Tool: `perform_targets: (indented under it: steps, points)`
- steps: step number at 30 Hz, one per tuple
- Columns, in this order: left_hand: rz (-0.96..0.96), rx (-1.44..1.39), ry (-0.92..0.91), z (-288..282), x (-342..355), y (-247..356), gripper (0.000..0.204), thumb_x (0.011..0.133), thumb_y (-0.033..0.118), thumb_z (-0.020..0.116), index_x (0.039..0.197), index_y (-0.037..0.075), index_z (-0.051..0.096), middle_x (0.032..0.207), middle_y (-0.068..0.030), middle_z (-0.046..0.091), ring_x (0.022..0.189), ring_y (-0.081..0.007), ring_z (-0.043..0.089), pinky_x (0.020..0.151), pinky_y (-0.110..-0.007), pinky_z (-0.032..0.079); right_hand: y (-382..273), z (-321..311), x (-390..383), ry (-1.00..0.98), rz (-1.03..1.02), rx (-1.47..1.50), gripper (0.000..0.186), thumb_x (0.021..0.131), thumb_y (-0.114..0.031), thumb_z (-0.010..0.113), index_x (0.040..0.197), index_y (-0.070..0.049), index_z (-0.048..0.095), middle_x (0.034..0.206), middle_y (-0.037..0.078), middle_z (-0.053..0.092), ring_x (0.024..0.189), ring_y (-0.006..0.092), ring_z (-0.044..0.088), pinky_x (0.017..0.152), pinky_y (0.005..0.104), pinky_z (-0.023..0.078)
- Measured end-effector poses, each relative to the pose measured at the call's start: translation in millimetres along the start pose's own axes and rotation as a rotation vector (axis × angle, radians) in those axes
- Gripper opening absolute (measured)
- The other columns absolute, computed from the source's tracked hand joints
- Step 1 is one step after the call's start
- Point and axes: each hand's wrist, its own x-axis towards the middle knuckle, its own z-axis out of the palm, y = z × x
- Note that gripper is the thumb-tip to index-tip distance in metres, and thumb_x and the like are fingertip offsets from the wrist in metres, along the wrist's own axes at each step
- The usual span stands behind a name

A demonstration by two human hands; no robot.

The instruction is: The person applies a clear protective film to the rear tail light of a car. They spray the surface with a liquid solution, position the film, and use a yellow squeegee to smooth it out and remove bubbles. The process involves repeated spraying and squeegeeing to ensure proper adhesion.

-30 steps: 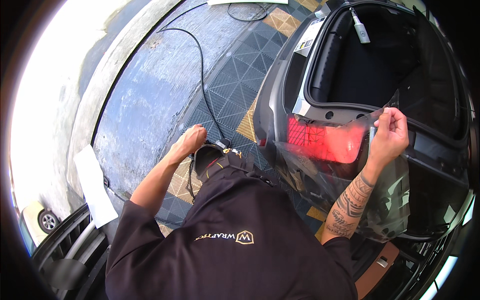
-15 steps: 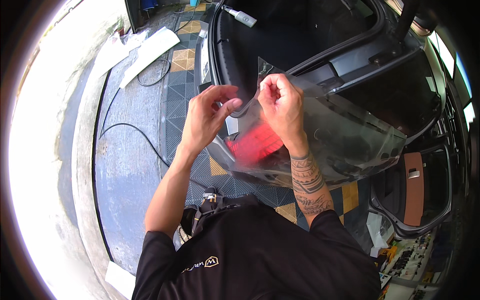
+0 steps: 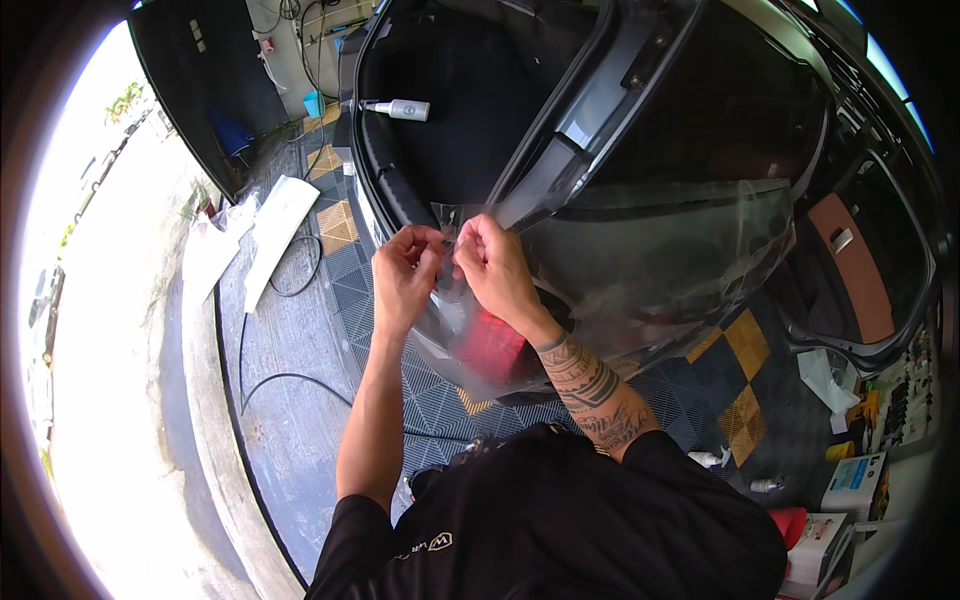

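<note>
A large sheet of clear film [image 3: 660,270] spreads over the rear corner of a dark car, its upper corner raised between my hands. My right hand [image 3: 495,270] pinches the film near that corner. Just to its left, my left hand [image 3: 403,280] has its fingertips pressed together at the film's edge; the exact contact is too small to make out. Under the film, below my right hand, a red tail light [image 3: 490,348] shows through.
A spray bottle [image 3: 405,109] lies at the open trunk [image 3: 450,60]. White sheets [image 3: 280,235] and a black cable [image 3: 290,377] lie on the floor at left. An open car door [image 3: 855,260] stands at right, near boxes [image 3: 855,480] and more bottles [image 3: 708,458].
My left hand has closed its fingers and come to the film's corner beside my right hand. Both hands now sit closer together, and the view has swung round to the right.
</note>
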Motion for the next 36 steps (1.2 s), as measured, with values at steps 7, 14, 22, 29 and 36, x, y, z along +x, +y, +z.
perform_targets:
  steps: [7, 14, 22, 29, 36]
  points:
    - [0.268, 0.233, 0.008, 3, 4, 2, 0.011, 0.088, 0.006, 0.059, 0.088, -0.004, 0.063, 0.067, -0.0066, 0.063, 0.056, -0.0081, 0.056, 0.051, -0.022, 0.046, -15, -11, 17, -0.11, -0.132, -0.415, 0.027, 0.088, -0.021, 0.065, 0.077, 0.002, 0.056, 0.063, 0.007, 0.061, 0.056, 0.0142, 0.06, 0.052, 0.0273, 0.047]
    - [0.113, -0.236, -0.128, -4, 11, -21, 0.011, 0.093, 0.006, 0.053, 0.09, -0.003, 0.058, 0.076, -0.0062, 0.062, 0.065, -0.008, 0.06, 0.053, -0.023, 0.05, -21, -31, 37, -0.38, 0.201, -0.075, 0.025, 0.092, -0.019, 0.059, 0.085, 0.004, 0.062, 0.065, 0.006, 0.063, 0.057, 0.012, 0.061, 0.052, 0.0265, 0.049]
    - [-0.157, -0.077, -0.032, 8, 5, -6, 0.021, 0.096, 0.015, 0.048, 0.086, -0.002, 0.053, 0.069, -0.008, 0.06, 0.06, -0.0122, 0.059, 0.049, -0.025, 0.05, -5, -18, 6, -0.082, 0.067, -0.203, 0.018, 0.089, -0.008, 0.058, 0.079, 0.007, 0.063, 0.067, 0.006, 0.063, 0.062, 0.0121, 0.063, 0.056, 0.0256, 0.052]
    - [0.226, 0.308, 0.269, 29, 17, -49, 0.02, 0.1, 0.017, 0.042, 0.09, 0.001, 0.049, 0.06, -0.0127, 0.053, 0.049, -0.0216, 0.048, 0.05, -0.036, 0.04, -17, -28, -30, 0.037, 0.317, 0.21, 0.02, 0.096, -0.011, 0.051, 0.094, 0.008, 0.059, 0.086, 0.011, 0.065, 0.076, 0.0175, 0.067, 0.067, 0.0257, 0.057]
    - [0.16, 0.259, 0.178, 42, 25, -67, 0.011, 0.098, 0.01, 0.039, 0.096, 0.0, 0.044, 0.072, -0.0239, 0.056, 0.059, -0.04, 0.051, 0.058, -0.04, 0.043, -16, -96, -118, 0.257, 0.396, 0.37, 0.02, 0.098, -0.015, 0.05, 0.095, 0.003, 0.059, 0.089, 0.013, 0.065, 0.083, 0.0236, 0.068, 0.073, 0.0313, 0.057]
